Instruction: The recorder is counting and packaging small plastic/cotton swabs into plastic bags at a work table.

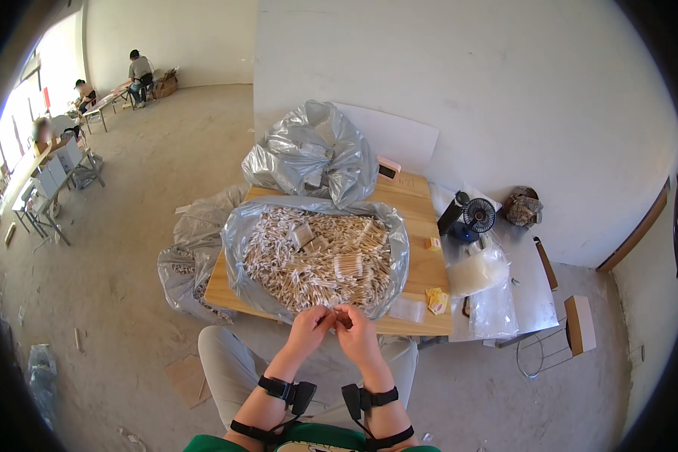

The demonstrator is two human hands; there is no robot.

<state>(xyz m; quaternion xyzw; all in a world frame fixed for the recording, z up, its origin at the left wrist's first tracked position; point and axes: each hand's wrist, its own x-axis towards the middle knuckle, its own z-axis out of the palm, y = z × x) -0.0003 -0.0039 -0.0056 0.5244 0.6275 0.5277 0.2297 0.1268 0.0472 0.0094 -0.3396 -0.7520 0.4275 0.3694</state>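
A heap of wooden-stick cotton swabs (290, 273) fills an opened grey plastic bag (398, 239) on the wooden table (422, 207). Among the loose swabs lie a few small packed bundles, one pale bundle (347, 265) on the right side. My left hand (309, 329) and my right hand (357, 332) meet at the bag's near edge, fingertips pinched together. Whatever sits between the fingertips is too small and covered to make out. To the right of my right hand, a clear plastic bag (407, 309) lies flat beside yellow small packets (437, 300).
Behind the heap stands a full grey bag (309, 154); another grey bag (179, 279) sits on the floor to the left. At right, a metal table (531, 301) bears a small fan (478, 216) and clear plastic bags (493, 313). Several people sit at tables far left.
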